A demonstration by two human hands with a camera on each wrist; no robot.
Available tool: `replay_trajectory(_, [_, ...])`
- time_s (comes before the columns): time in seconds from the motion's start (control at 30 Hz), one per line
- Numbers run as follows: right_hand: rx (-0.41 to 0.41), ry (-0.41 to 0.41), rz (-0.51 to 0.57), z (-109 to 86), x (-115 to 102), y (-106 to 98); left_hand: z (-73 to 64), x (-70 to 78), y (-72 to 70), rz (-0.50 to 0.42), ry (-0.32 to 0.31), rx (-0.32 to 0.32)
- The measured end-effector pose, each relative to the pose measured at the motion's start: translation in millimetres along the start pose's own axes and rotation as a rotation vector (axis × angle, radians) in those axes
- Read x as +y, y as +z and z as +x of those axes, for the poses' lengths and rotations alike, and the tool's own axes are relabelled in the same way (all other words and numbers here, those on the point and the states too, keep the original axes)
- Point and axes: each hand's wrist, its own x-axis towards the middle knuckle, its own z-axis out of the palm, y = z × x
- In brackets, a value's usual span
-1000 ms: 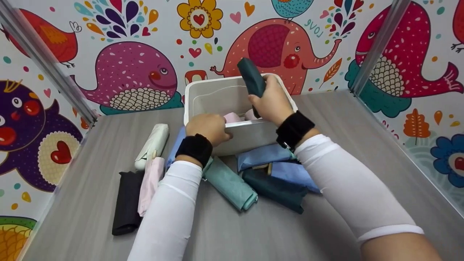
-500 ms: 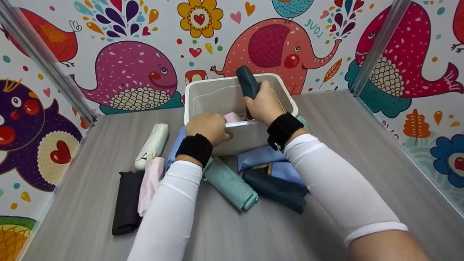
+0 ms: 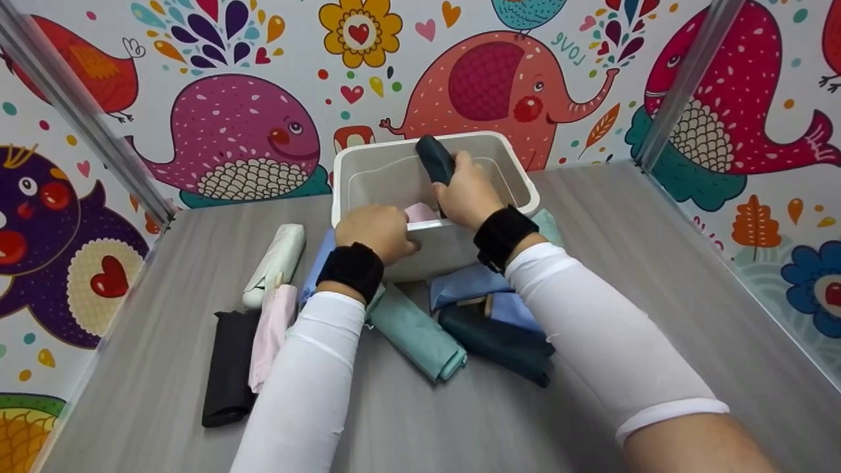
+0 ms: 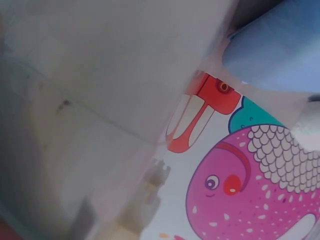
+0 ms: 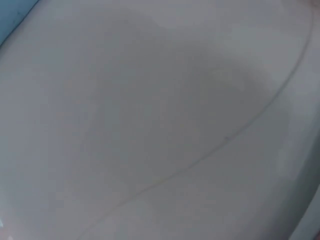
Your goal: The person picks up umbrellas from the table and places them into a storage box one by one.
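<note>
In the head view my right hand [image 3: 470,196] grips a dark teal folding umbrella [image 3: 435,159], tilted with its upper end toward the back left. Its lower end goes down behind the front rim of a white plastic bin [image 3: 447,253]. My left hand [image 3: 376,231] holds that front rim near its left corner, fingers curled over it. Inside the bin a pink folded umbrella [image 3: 419,212] shows beyond the rim. The left wrist view shows the pale bin wall [image 4: 100,100], and the right wrist view is filled by another bin wall [image 5: 160,115]; neither shows the fingers.
Left of the bin lie a white umbrella [image 3: 279,259], a pink one [image 3: 274,335], a black one [image 3: 230,368] and a blue one [image 3: 317,263]. In front are green [image 3: 420,335], dark teal [image 3: 496,345] and blue umbrellas [image 3: 470,286]. A patterned wall [image 3: 368,98] stands behind.
My right hand has moved down and left with the dark teal umbrella, which sits lower in the bin. My left hand has stayed on the rim.
</note>
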Motion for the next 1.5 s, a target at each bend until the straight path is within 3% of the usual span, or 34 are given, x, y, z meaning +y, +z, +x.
replay_trajectory(0.37, [-0.061, -0.041, -0.13, 0.2, 0.4, 5.3, -2.2, 0.6, -1.3, 0.017, 0.027, 0.014])
replay_trajectory(0.7, [-0.152, 0.013, -0.187, 3.5, -2.2, 6.6, -0.8, -0.6, 0.0, 0.002, 0.01, 0.005])
replay_trajectory(1.13, [-0.245, -0.096, -0.333, 9.0, -3.3, 3.9, -1.2, -0.2, -0.3, 0.005, 0.019, 0.022])
replay_trajectory(1.5, [-0.318, -0.138, -0.413, 11.3, -5.2, 2.9, -2.1, 0.5, -1.2, 0.006, 0.019, 0.018])
